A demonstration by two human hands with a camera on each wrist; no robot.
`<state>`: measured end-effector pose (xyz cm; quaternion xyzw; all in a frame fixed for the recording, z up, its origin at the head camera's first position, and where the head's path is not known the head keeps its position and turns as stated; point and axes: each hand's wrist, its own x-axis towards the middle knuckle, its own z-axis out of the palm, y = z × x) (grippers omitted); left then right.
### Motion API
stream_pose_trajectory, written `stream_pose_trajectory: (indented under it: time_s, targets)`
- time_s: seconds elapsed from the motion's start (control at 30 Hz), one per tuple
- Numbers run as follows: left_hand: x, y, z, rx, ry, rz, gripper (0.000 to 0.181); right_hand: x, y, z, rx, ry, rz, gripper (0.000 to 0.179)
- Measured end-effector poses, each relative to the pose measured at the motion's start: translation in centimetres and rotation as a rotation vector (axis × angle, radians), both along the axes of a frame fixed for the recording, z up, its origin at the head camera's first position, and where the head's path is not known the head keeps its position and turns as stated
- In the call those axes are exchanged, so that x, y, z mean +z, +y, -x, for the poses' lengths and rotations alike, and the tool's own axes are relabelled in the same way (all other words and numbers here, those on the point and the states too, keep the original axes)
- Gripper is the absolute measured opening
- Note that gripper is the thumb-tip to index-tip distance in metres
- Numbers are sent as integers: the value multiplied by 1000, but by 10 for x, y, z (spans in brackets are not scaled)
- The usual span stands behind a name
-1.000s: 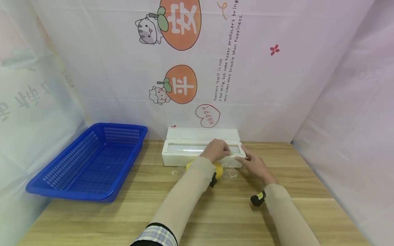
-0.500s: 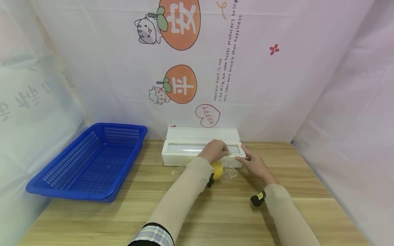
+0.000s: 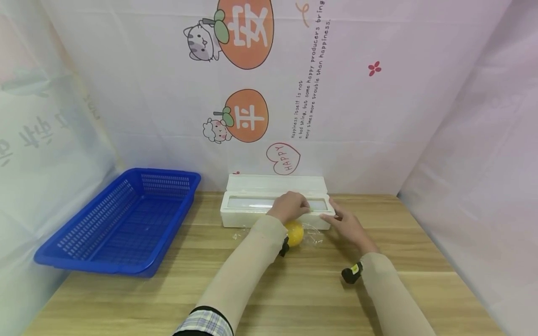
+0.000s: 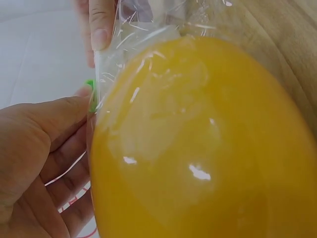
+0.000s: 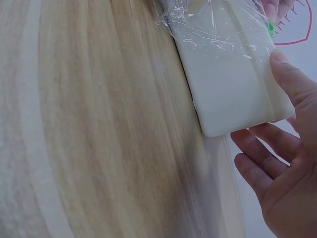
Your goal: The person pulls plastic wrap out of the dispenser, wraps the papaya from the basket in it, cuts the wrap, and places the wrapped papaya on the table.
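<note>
Sliding leftward — left fingers (image 4: 69,111) pinching green tab (image 4: 92,101); right fingers (image 5: 260,153) still clamping white box (image 5: 233,94).

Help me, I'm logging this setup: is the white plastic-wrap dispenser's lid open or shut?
Open: in the head view, the lid stands raised behind the white plastic-wrap dispenser, leaving its long recessed top uncovered.
</note>
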<state>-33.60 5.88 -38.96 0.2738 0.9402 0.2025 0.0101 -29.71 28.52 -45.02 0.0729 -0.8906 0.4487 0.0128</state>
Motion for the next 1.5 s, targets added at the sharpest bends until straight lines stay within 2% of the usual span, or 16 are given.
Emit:
stream_pose_trajectory:
  time_s: [0.17,0.63,0.87,1.5]
  targets:
    - [-3,-3,3,-3,21,-4,18,0,-1,0,-2,-2,-2,84]
    - [2,-16,-5,7,-15,-2,18,-8,-2,4,-3,-9,16,86]
    - [1,-30,0,20,2,9,17,-4,-1,2,-17,12,-3,85]
    - [2,-65,2,11,-42,-8,17,0,-2,-3,-5,21,7,83]
